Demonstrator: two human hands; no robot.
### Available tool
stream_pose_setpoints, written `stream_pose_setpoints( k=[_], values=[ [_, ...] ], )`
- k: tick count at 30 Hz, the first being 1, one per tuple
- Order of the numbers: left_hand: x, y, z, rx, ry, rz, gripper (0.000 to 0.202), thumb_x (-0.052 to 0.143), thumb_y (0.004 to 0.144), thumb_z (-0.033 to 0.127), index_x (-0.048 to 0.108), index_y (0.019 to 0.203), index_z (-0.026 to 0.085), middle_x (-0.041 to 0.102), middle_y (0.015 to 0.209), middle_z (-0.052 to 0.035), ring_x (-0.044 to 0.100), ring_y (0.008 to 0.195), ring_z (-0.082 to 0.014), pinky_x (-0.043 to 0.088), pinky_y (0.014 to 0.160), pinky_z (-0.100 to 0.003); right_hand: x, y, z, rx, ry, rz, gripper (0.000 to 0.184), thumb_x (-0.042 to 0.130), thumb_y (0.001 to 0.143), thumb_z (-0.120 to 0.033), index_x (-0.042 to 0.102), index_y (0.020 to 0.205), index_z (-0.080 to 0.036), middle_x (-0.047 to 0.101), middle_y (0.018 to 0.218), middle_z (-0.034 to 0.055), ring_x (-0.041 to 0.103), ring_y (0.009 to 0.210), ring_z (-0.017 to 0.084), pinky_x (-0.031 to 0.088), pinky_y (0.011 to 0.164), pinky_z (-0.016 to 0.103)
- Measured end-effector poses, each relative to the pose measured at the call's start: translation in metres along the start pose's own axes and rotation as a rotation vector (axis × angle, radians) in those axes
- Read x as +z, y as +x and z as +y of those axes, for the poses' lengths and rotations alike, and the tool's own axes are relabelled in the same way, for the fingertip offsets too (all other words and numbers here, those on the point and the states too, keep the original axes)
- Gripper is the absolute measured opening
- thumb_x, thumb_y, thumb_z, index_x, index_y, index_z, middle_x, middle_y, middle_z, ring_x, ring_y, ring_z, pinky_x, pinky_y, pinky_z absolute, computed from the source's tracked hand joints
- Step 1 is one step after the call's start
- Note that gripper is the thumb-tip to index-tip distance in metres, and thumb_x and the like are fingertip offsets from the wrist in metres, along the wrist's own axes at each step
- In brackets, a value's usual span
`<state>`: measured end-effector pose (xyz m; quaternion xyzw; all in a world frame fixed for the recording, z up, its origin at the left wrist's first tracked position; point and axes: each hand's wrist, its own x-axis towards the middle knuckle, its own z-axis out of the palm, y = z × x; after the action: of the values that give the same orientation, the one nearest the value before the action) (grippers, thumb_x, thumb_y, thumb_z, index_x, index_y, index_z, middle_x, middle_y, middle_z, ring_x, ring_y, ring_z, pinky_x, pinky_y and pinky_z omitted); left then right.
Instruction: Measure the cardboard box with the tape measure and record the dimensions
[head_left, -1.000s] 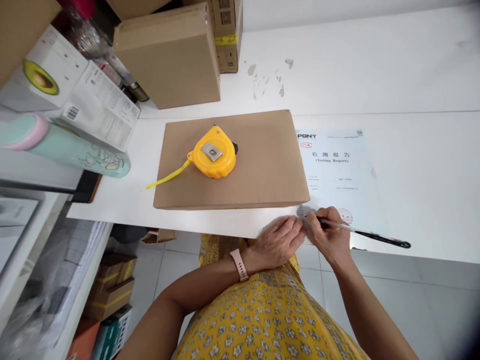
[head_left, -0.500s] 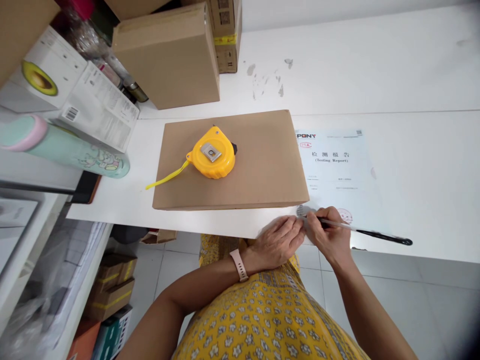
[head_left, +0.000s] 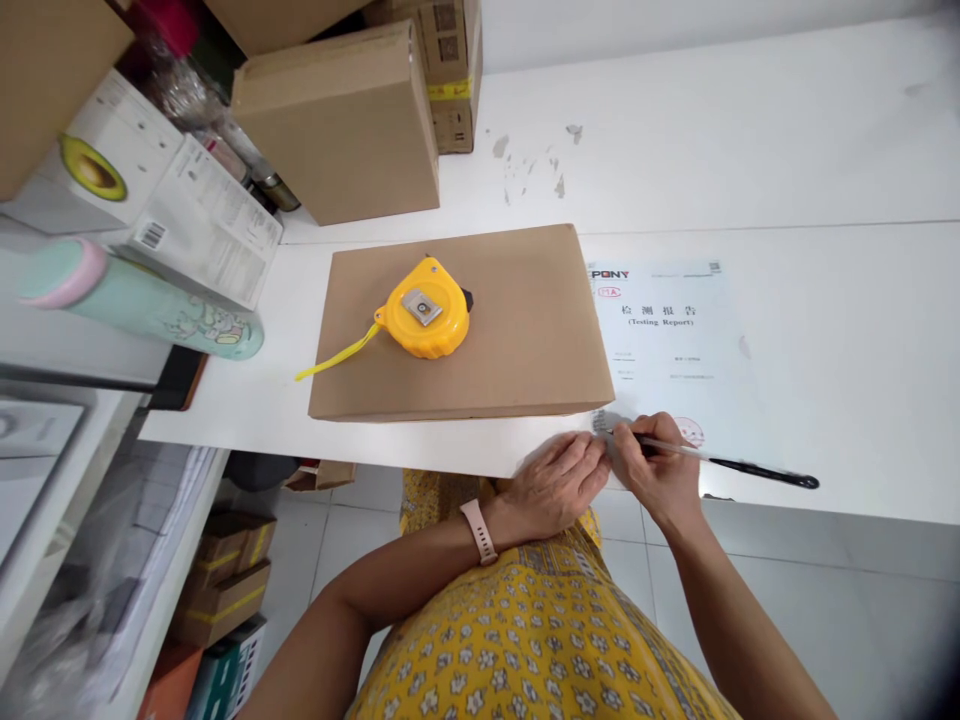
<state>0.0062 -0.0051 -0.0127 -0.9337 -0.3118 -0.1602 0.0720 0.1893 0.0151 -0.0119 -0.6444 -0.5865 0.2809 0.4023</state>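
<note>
My right hand (head_left: 656, 462) is closed round a slim pen (head_left: 750, 470) with a pale barrel and a black end. Its tip rests at the lower left corner of a printed testing report (head_left: 660, 350), by a small dark patch of marks. My left hand (head_left: 562, 480) lies flat at the front edge of the table, fingers together, its fingertips close to the pen tip. Just beyond the hands, a flat cardboard box (head_left: 525, 320) covers the report's left edge. On the box sits a yellow tape measure (head_left: 429, 310) with a yellow wrist strap.
Larger cardboard boxes (head_left: 345, 130) stand at the back left. A mint green bottle (head_left: 165, 300) with a pink ring lies by a white avocado-print box (head_left: 202, 220). Peeled spots mark the white table (head_left: 840, 330). Below left, shelves hold small taped cartons (head_left: 225, 600).
The view has shifted very slightly. Both hands and the pen keep nearly the same place on the report; the box and tape measure have not moved.
</note>
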Motion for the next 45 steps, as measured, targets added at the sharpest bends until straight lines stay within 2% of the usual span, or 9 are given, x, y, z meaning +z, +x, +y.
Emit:
stream_pose_setpoints(
  k=[5,8,12,16,23,31,37,45],
  values=[
    [-0.004,0.003,-0.002,0.018,-0.049,-0.104,0.039,0.042,0.103,0.016,0.056,0.137,0.003,0.060,0.144,-0.0194,0.055,0.134,-0.0280,0.037,0.120,-0.043,-0.003,0.009,-0.006,0.034,0.056,0.029,0.025,0.064,0.088,-0.035,0.050,0.070,-0.024,0.053,0.059,-0.0037,0.046,0.053,0.013,0.039,0.049,0.027],
    [-0.012,0.010,-0.008,0.047,-0.068,-0.161,0.040,0.041,0.103,0.015,0.053,0.139,0.002,0.059,0.143,-0.0196,0.055,0.132,-0.0273,0.037,0.118,-0.041,-0.007,0.016,-0.007,0.046,0.077,-0.014,0.025,0.065,0.087,-0.037,0.053,0.070,-0.024,0.053,0.057,-0.0033,0.046,0.053,0.014,0.039,0.049,0.027],
    [-0.021,0.018,-0.020,0.134,-0.080,-0.183,0.039,0.038,0.105,0.014,0.052,0.138,0.000,0.058,0.143,-0.0209,0.056,0.127,-0.0259,0.042,0.110,-0.038,-0.008,0.015,-0.006,0.048,0.094,-0.044,0.029,0.064,0.090,-0.044,0.054,0.072,-0.024,0.049,0.054,-0.0043,0.042,0.050,0.013,0.035,0.044,0.026],
    [-0.023,0.022,-0.028,0.175,-0.088,-0.192,0.040,0.040,0.106,0.020,0.053,0.138,0.000,0.062,0.137,-0.0200,0.058,0.119,-0.0244,0.045,0.103,-0.036,-0.005,0.012,-0.007,0.021,0.100,-0.030,0.036,0.062,0.091,-0.051,0.051,0.070,-0.024,0.050,0.055,-0.0038,0.045,0.051,0.013,0.036,0.044,0.025],
    [-0.021,0.022,-0.028,0.110,-0.167,-0.190,0.047,0.050,0.103,0.032,0.049,0.141,0.004,0.061,0.137,-0.0174,0.057,0.120,-0.0247,0.045,0.105,-0.038,-0.004,0.014,-0.010,0.033,0.082,-0.056,0.044,0.060,0.090,-0.061,0.051,0.069,-0.024,0.055,0.058,-0.0026,0.049,0.050,0.013,0.040,0.045,0.026],
    [-0.019,0.021,-0.026,0.055,-0.251,-0.186,0.055,0.063,0.097,0.033,0.047,0.143,0.008,0.063,0.133,-0.0138,0.056,0.119,-0.0250,0.047,0.103,-0.038,-0.002,0.015,-0.009,-0.023,0.032,-0.036,0.044,0.059,0.089,-0.063,0.051,0.069,-0.025,0.054,0.055,-0.0034,0.047,0.048,0.013,0.039,0.044,0.026],
    [-0.021,0.021,-0.027,0.049,-0.277,-0.186,0.056,0.065,0.096,0.032,0.047,0.143,0.008,0.064,0.131,-0.0116,0.056,0.115,-0.0256,0.047,0.102,-0.039,-0.001,0.015,-0.004,-0.027,0.028,-0.055,0.039,0.060,0.090,-0.056,0.051,0.069,-0.024,0.051,0.054,-0.0044,0.046,0.047,0.013,0.038,0.045,0.026],
    [-0.025,0.022,-0.028,0.044,-0.289,-0.193,0.052,0.062,0.098,0.031,0.048,0.142,0.007,0.062,0.135,-0.0123,0.055,0.117,-0.0267,0.046,0.103,-0.039,-0.001,0.013,-0.003,0.019,0.052,-0.039,0.035,0.059,0.091,-0.052,0.051,0.071,-0.025,0.057,0.058,-0.0028,0.049,0.049,0.014,0.040,0.044,0.025]
  ],
)
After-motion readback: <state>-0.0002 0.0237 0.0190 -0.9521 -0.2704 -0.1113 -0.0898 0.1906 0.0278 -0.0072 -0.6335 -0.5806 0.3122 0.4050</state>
